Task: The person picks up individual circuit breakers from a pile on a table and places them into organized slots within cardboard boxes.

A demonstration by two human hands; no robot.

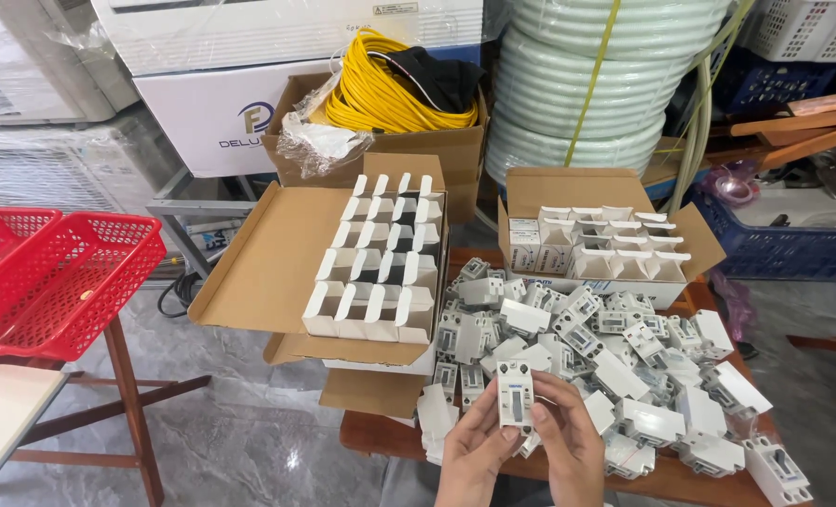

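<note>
Both hands hold one small white circuit breaker [514, 394] upright at the bottom middle of the view. My left hand [474, 455] grips its left side and my right hand [573, 451] its right side. Just beyond lies a heap of several identical white breakers [615, 352] on a brown wooden table [380, 437]. To the left stands an open cardboard box [380, 258] with rows of small white cartons, their flaps up. A second open cardboard box [605, 239] of small white cartons sits behind the heap.
Red plastic baskets [56, 277] rest on a stand at the left. A cardboard box of coiled yellow cable [390, 94] and a tall roll of pale green hose [596, 84] stand behind. A blue crate [793, 249] is at the right.
</note>
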